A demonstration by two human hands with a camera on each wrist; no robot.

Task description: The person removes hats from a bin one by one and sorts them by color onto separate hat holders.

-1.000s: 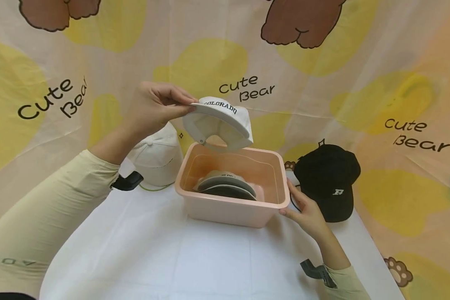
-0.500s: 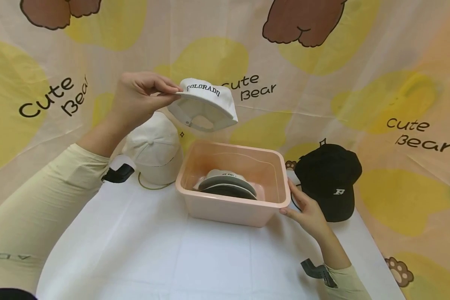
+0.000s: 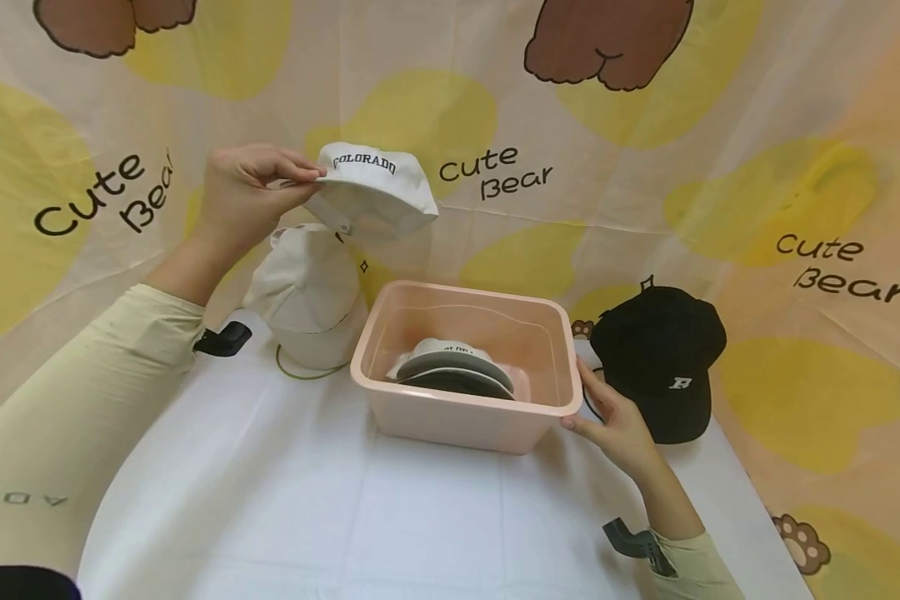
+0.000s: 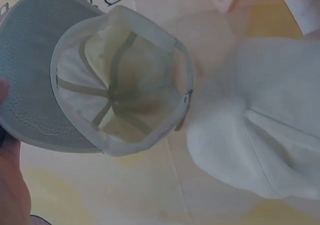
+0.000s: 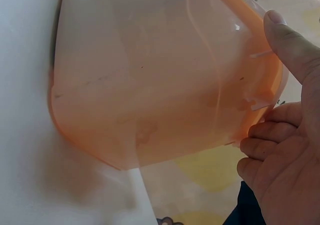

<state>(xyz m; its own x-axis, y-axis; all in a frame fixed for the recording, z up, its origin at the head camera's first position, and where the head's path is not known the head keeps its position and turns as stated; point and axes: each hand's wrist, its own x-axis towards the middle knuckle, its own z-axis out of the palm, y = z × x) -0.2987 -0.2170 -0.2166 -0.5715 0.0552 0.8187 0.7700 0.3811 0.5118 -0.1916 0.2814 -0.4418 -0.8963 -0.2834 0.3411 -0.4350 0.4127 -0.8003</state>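
My left hand (image 3: 249, 187) pinches the brim edge of a white baseball cap (image 3: 367, 179) marked COLORADO, held up in the air with its underside facing down. In the left wrist view the cap's hollow inside and grey under-brim (image 4: 35, 75) show. Just below it stands a tall white stack topped by a white cap (image 3: 307, 287). My right hand (image 3: 615, 429) grips the right front corner of a pink plastic bin (image 3: 457, 421), thumb near the front rim and fingers along the side. Inside the bin, caps (image 3: 453, 358) lie nested with their brims forward.
A black cap (image 3: 656, 358) with a white letter sits on a stand to the right of the bin. White cloth (image 3: 420, 525) covers the table. A printed bear curtain (image 3: 615, 183) hangs close behind everything.
My left hand has lifted the white cap up and leftward, away from over the bin to above the white stack. My right hand and the bin have stayed put.
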